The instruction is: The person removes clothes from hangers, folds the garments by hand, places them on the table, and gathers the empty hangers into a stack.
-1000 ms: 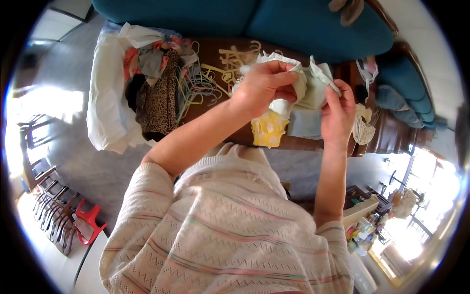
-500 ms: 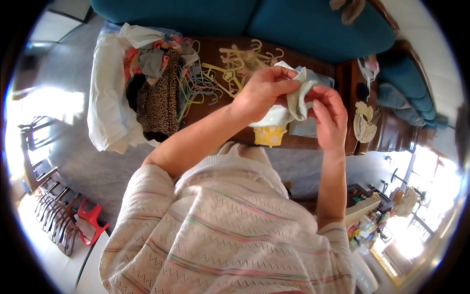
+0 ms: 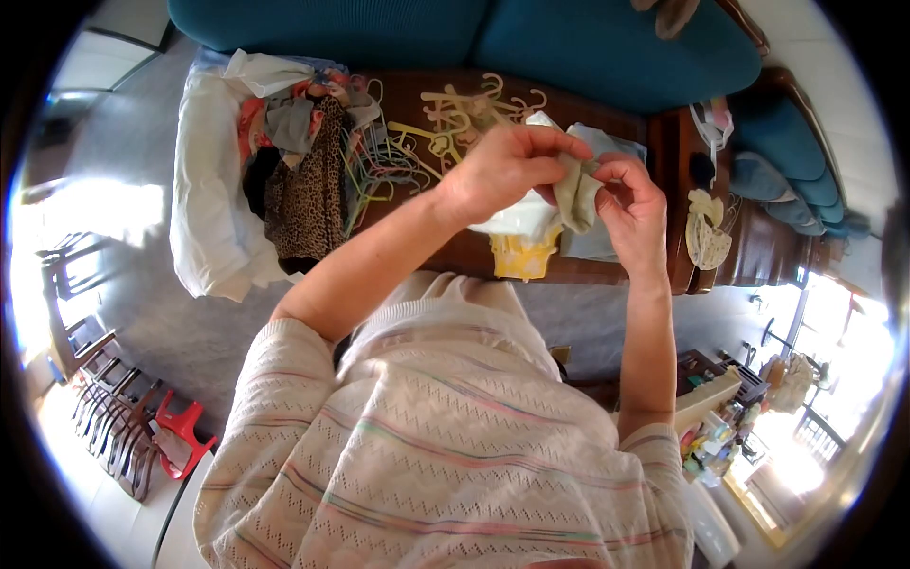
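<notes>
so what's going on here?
Someone's left hand pinches a small pale green cloth, with the right hand at its edge; whether the right grips it is unclear. The cloth is above a brown wooden surface, where a yellow patterned cloth, hangers and a leopard-print cloth lie.

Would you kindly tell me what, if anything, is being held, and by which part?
A small pale green cloth: the left grip pinches it near its top; the right grip is at its right edge, but whether it pinches is unclear.
</notes>
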The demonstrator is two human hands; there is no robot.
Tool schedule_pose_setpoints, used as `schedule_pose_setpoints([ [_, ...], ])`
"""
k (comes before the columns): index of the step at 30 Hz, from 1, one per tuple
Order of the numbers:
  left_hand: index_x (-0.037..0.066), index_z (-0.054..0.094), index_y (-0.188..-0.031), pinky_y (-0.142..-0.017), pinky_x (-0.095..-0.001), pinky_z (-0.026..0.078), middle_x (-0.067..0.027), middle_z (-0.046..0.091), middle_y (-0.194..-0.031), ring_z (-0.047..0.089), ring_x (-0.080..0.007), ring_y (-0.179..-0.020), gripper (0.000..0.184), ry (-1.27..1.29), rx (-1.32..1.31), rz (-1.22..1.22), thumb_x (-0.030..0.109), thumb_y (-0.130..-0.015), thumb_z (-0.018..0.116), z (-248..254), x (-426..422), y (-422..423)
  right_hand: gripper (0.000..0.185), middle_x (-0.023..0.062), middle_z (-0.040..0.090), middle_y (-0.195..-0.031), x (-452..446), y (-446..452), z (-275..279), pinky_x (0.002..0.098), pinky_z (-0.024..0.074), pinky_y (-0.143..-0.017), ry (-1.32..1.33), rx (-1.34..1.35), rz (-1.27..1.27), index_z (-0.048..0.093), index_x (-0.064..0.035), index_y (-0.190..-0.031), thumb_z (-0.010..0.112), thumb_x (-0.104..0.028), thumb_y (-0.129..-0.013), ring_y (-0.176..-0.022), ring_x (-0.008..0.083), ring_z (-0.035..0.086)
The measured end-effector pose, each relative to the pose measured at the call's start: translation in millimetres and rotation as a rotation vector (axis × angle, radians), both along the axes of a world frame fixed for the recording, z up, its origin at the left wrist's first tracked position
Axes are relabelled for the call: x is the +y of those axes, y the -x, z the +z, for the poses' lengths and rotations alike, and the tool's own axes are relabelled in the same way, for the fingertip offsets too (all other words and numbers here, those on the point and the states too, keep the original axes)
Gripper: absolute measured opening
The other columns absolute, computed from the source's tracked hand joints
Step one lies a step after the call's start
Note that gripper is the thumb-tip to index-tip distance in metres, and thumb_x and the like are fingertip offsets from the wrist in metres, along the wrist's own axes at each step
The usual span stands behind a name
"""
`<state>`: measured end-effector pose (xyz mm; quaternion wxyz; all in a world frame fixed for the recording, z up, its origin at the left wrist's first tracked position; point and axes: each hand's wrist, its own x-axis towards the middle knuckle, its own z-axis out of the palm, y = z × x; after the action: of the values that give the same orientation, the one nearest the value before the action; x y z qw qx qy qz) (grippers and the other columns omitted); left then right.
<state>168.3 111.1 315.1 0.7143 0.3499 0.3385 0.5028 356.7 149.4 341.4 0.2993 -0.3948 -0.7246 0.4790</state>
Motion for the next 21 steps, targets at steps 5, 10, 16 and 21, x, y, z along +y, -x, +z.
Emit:
schedule_pose_setpoints([
  [5,-0.004,0.059,-0.106,-0.072,-0.0209,0.048,-0.0059,0.063,-0.089,0.059,-0.0077,-0.079,0.033,-0.261,0.580,0.113,-0.008,-0.074,0.052,-6,4,36,0.007,0.0012,0.057,-0.080,15,6,17,0.0182,0.0430,-0.064,0.093,0.115,-0.019,0.055,-0.0007,-0.081,0.061,-0.005,-0.081,-0.076,0.0048,0.052],
  [10,-0.003,0.063,-0.088,-0.060,-0.0188,0.046,-0.0005,0.062,-0.071,0.056,-0.0031,-0.067,0.014,-0.244,0.941,0.301,0.007,-0.078,0.065,-8,9,72,0.012,-0.0050,0.051,-0.067,39,2,18,0.0160,0.0332,-0.055,0.155,0.088,-0.080,0.057,-0.0021,-0.082,0.064,-0.013,-0.083,-0.061,0.0012,0.042],
  [16,0.002,0.064,-0.081,-0.058,-0.0231,0.045,-0.0035,0.062,-0.074,0.055,-0.0079,-0.061,0.015,-0.373,1.165,0.321,0.014,-0.072,0.067,-2,14,81,0.011,-0.0055,0.052,-0.068,48,20,17,0.0156,0.0335,-0.055,0.161,0.119,-0.089,0.060,-0.0015,-0.083,0.066,-0.011,-0.082,-0.062,0.0012,0.043],
  [21,0.004,0.063,-0.083,-0.058,-0.0248,0.046,-0.0054,0.062,-0.090,0.054,-0.0126,-0.061,0.015,-0.636,1.356,0.410,0.011,-0.070,0.064,-2,24,92,0.009,-0.0056,0.054,-0.070,51,34,24,0.0147,0.0351,-0.058,0.102,0.122,-0.061,0.062,-0.0026,-0.084,0.066,-0.010,-0.081,-0.064,0.0010,0.044],
])
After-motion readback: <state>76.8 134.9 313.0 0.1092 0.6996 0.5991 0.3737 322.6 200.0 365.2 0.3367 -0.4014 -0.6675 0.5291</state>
